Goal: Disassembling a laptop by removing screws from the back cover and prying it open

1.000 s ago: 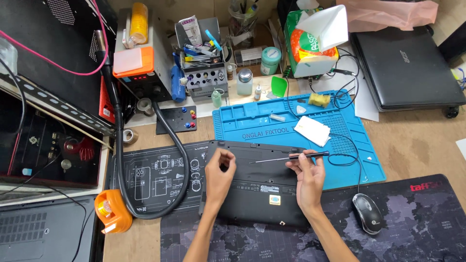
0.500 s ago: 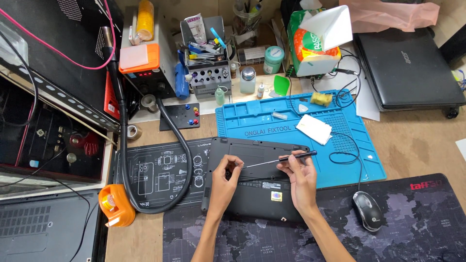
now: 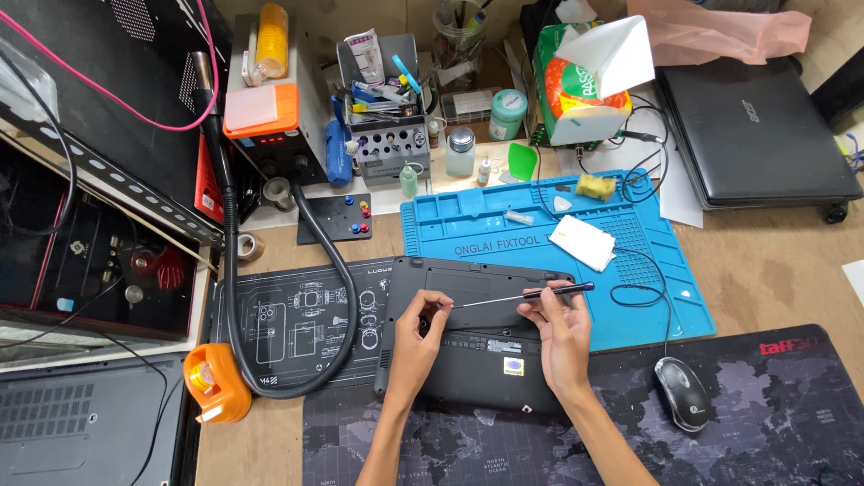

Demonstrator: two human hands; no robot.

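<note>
Working left to right: your left hand [image 3: 416, 337] sits on the upside-down black laptop [image 3: 472, 333] at center frame, fingers curled and pinching at something tiny near the screwdriver's tip. Probably a screw, but it's too small to tell. Your right hand [image 3: 560, 324] is closed around the thin screwdriver [image 3: 526, 295], which lies almost level across the laptop's bottom cover with its tip pointing left toward your other fingers. Looks to me like you're mid screw removal on that cover. The next move calls for keeping the tip seated and the little part pinned so it doesn't roll off.

Around you: the thick black hose [image 3: 270, 270] loops down the left side onto the printed mat, with the orange tape dispenser [image 3: 214, 382] lower left. The blue repair mat [image 3: 540, 243] lies under the laptop's upper right, a loose black cable [image 3: 643, 288] curls just right of your tool hand, and the mouse [image 3: 681, 392] sits lower right. That cable's the only thing close enough to snag.
</note>
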